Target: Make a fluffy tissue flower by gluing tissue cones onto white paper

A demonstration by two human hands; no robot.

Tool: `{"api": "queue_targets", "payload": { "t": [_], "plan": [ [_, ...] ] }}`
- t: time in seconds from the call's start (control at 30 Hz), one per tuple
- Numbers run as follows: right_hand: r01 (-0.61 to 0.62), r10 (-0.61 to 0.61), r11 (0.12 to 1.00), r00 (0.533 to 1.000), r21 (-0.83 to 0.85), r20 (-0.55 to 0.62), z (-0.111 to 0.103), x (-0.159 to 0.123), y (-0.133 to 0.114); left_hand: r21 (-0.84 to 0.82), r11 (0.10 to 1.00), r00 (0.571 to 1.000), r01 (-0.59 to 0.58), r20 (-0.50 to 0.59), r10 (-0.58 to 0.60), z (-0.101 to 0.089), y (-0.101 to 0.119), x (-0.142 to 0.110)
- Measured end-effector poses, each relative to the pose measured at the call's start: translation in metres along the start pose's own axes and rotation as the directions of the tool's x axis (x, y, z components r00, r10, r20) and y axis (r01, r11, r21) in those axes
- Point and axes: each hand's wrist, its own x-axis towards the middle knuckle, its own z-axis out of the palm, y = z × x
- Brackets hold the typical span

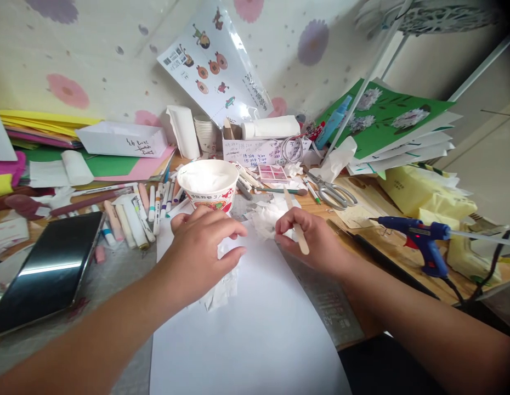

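Observation:
My right hand [306, 238] is closed around a wooden craft stick [301, 239], which slants up past the fingers. Just beyond it lies a crumpled heap of white tissue [268, 215]. My left hand [205, 247] hovers over a large sheet of white paper [242, 351], thumb and fingers apart with nothing between them. Torn white tissue [222, 293] lies on the sheet, partly hidden beneath that hand. Behind the left hand stands a paper bowl [208, 186] with red print, holding something white.
Markers [156, 208] and a black tablet [49, 269] lie on the left. Scissors [333, 192] rest at the right, beyond a blue hot glue gun [419, 236] with its cord. A pink palette [272, 174], paper cups [205, 134] and green sheets [386, 120] line the back.

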Motion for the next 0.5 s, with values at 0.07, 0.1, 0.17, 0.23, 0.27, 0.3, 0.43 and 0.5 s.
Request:
{"api": "queue_targets", "payload": {
  "t": [0.07,0.1,0.17,0.23,0.27,0.3,0.43,0.5],
  "plan": [
    [-0.118,0.097,0.935,0.992,0.335,0.077,-0.001,-0.001,-0.010,-0.059,0.998,1.000,-0.002,0.000,0.002,0.001,0.001,-0.001],
    [-0.185,0.141,0.855,0.982,0.485,0.125,0.000,-0.002,-0.015,-0.089,0.996,1.000,-0.012,0.005,0.013,0.001,0.002,-0.002],
    [-0.279,0.191,0.707,0.960,0.650,0.204,0.001,-0.003,-0.023,-0.147,0.989,0.998,-0.032,0.042,0.038,0.001,0.003,-0.003],
    [-0.327,0.203,0.643,0.945,0.692,0.258,0.002,-0.005,-0.027,-0.197,0.980,0.994,-0.020,0.102,0.041,-0.001,0.004,-0.002],
    [-0.340,0.201,0.640,0.940,0.689,0.276,0.002,-0.006,-0.028,-0.212,0.977,0.990,0.000,0.137,0.030,-0.002,0.005,-0.001],
    [-0.346,0.197,0.650,0.937,0.677,0.290,0.002,-0.007,-0.028,-0.218,0.976,0.985,0.026,0.173,0.012,-0.004,0.006,0.000],
    [-0.380,0.213,0.724,0.917,0.576,0.337,0.000,-0.009,-0.023,-0.179,0.976,0.950,0.121,0.305,-0.062,-0.006,0.009,0.002],
    [-0.401,0.244,0.757,0.906,0.516,0.346,-0.002,-0.009,-0.021,-0.153,0.981,0.946,0.122,0.317,-0.068,-0.005,0.009,0.002]
  ]
}}
